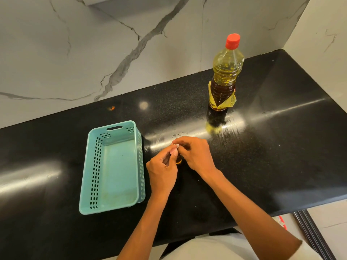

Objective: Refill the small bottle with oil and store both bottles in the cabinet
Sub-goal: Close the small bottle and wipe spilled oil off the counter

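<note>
- Bare forearms reach in over the black counter (262, 147) toward the small bottle (179, 160).
- Left hand (162, 170), fingers curled, pinches the small bottle just right of the teal basket (112, 166) — likely steadying it.
- Right hand (195, 153) closes on something white at its top — probably the cap; opening or closing, I cannot tell.
- Well beyond stands the big oil bottle (224, 77), red cap on, clear of the elbows.

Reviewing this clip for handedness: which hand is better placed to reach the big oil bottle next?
Probably the right hand. The large bottle stands capped, up and to the right on the counter, on that hand's side. The left hand sits nearer the basket. Both hands are on the small bottle.
</note>
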Motion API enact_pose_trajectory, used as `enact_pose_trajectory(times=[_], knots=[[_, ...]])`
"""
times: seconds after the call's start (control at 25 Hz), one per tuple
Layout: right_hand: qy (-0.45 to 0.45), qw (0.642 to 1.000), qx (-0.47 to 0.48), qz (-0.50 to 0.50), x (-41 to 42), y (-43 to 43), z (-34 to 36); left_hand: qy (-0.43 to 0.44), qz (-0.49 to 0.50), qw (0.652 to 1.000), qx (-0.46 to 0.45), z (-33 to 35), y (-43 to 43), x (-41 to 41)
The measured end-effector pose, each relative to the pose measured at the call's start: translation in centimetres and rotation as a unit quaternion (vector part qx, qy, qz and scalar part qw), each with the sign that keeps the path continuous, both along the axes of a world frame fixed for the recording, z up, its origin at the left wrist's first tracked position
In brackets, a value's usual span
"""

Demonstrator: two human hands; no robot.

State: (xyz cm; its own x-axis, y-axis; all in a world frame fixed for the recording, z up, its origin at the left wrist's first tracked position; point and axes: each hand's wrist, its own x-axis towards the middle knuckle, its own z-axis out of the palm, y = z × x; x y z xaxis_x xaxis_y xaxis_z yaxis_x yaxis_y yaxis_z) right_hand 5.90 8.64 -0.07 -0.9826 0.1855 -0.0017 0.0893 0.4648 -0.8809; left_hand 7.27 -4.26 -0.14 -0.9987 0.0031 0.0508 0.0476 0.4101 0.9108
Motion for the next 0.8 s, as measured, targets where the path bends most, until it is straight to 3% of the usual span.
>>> enact_pose_trajectory(times=[0.24, 0.44, 0.64, 0.8], knots=[[-0.118, 0.987, 0.078, 0.071, -0.3, 1.1, -1.0, 0.016, -0.001, 1.0, -0.026, -0.6, 0.0, 0.3], [-0.04, 0.999, -0.024, 0.021, 0.8, 0.8, -0.4, 0.002, -0.008, 1.0, -0.005, -0.8, -0.2, 0.2], [-0.123, 0.986, 0.088, 0.071, 0.4, 0.3, -1.0, 0.01, -0.017, 1.0, -0.014, -0.9, -0.4, 0.2], [-0.044, 0.998, 0.003, 0.035, 0.6, 0.6, -0.5, 0.019, -0.027, 0.999, -0.017, -1.0, -0.6, 0.2]])
